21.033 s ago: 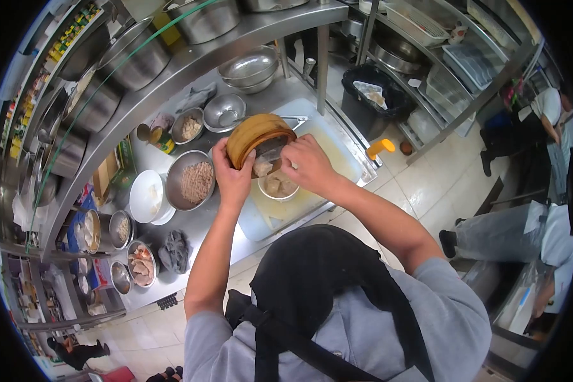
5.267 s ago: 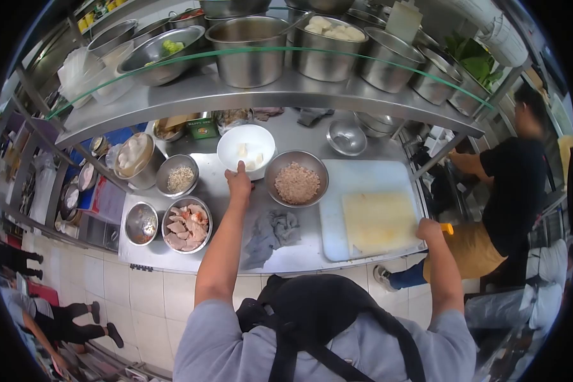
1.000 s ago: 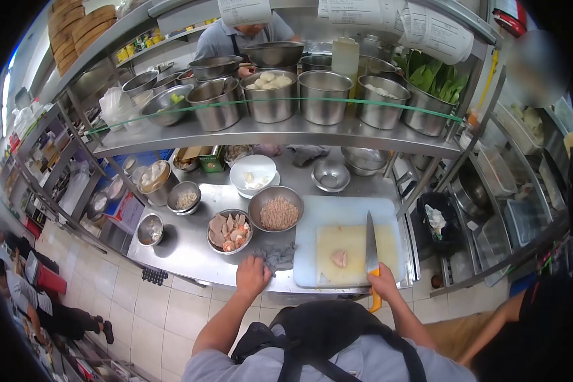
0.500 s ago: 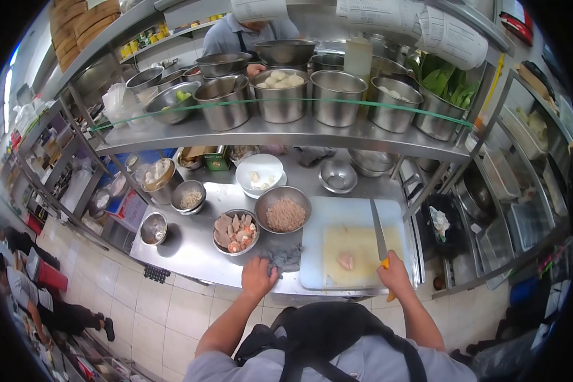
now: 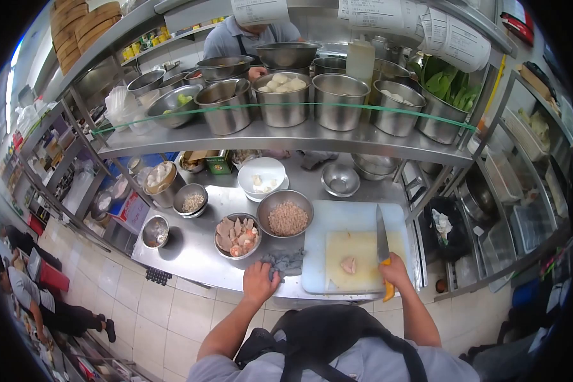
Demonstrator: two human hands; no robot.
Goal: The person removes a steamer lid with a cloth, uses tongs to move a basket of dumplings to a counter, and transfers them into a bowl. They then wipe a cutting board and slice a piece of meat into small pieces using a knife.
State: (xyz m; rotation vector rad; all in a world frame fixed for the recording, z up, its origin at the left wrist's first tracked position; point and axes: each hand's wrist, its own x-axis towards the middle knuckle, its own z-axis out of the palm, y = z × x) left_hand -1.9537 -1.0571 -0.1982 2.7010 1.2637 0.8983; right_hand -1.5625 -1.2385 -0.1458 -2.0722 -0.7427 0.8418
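My right hand (image 5: pixel 396 270) is closed round the orange handle of a knife (image 5: pixel 382 235). The blade points away from me over the right side of the white cutting board (image 5: pixel 314 254). A small piece of pale raw meat (image 5: pixel 348 265) lies on the board's yellowed middle, left of the knife. My left hand (image 5: pixel 260 282) rests at the counter's front edge, fingers loosely laid down, beside a crumpled grey cloth (image 5: pixel 285 261) and seemingly touching it. Just beyond stand a bowl of meat chunks (image 5: pixel 237 235) and a bowl of pinkish minced filling (image 5: pixel 288 217).
Behind the bowls are a white bowl (image 5: pixel 261 175) and a small steel bowl (image 5: pixel 340 181). More steel bowls (image 5: pixel 190 200) stand at left. A steel shelf (image 5: pixel 286 143) with several pots crosses above the counter. Another person (image 5: pixel 251 35) stands behind it.
The view has shifted slightly. My right hand has turned the knife a little, so its blade points straighter away and more handle shows. The left hand stays by the cloth.
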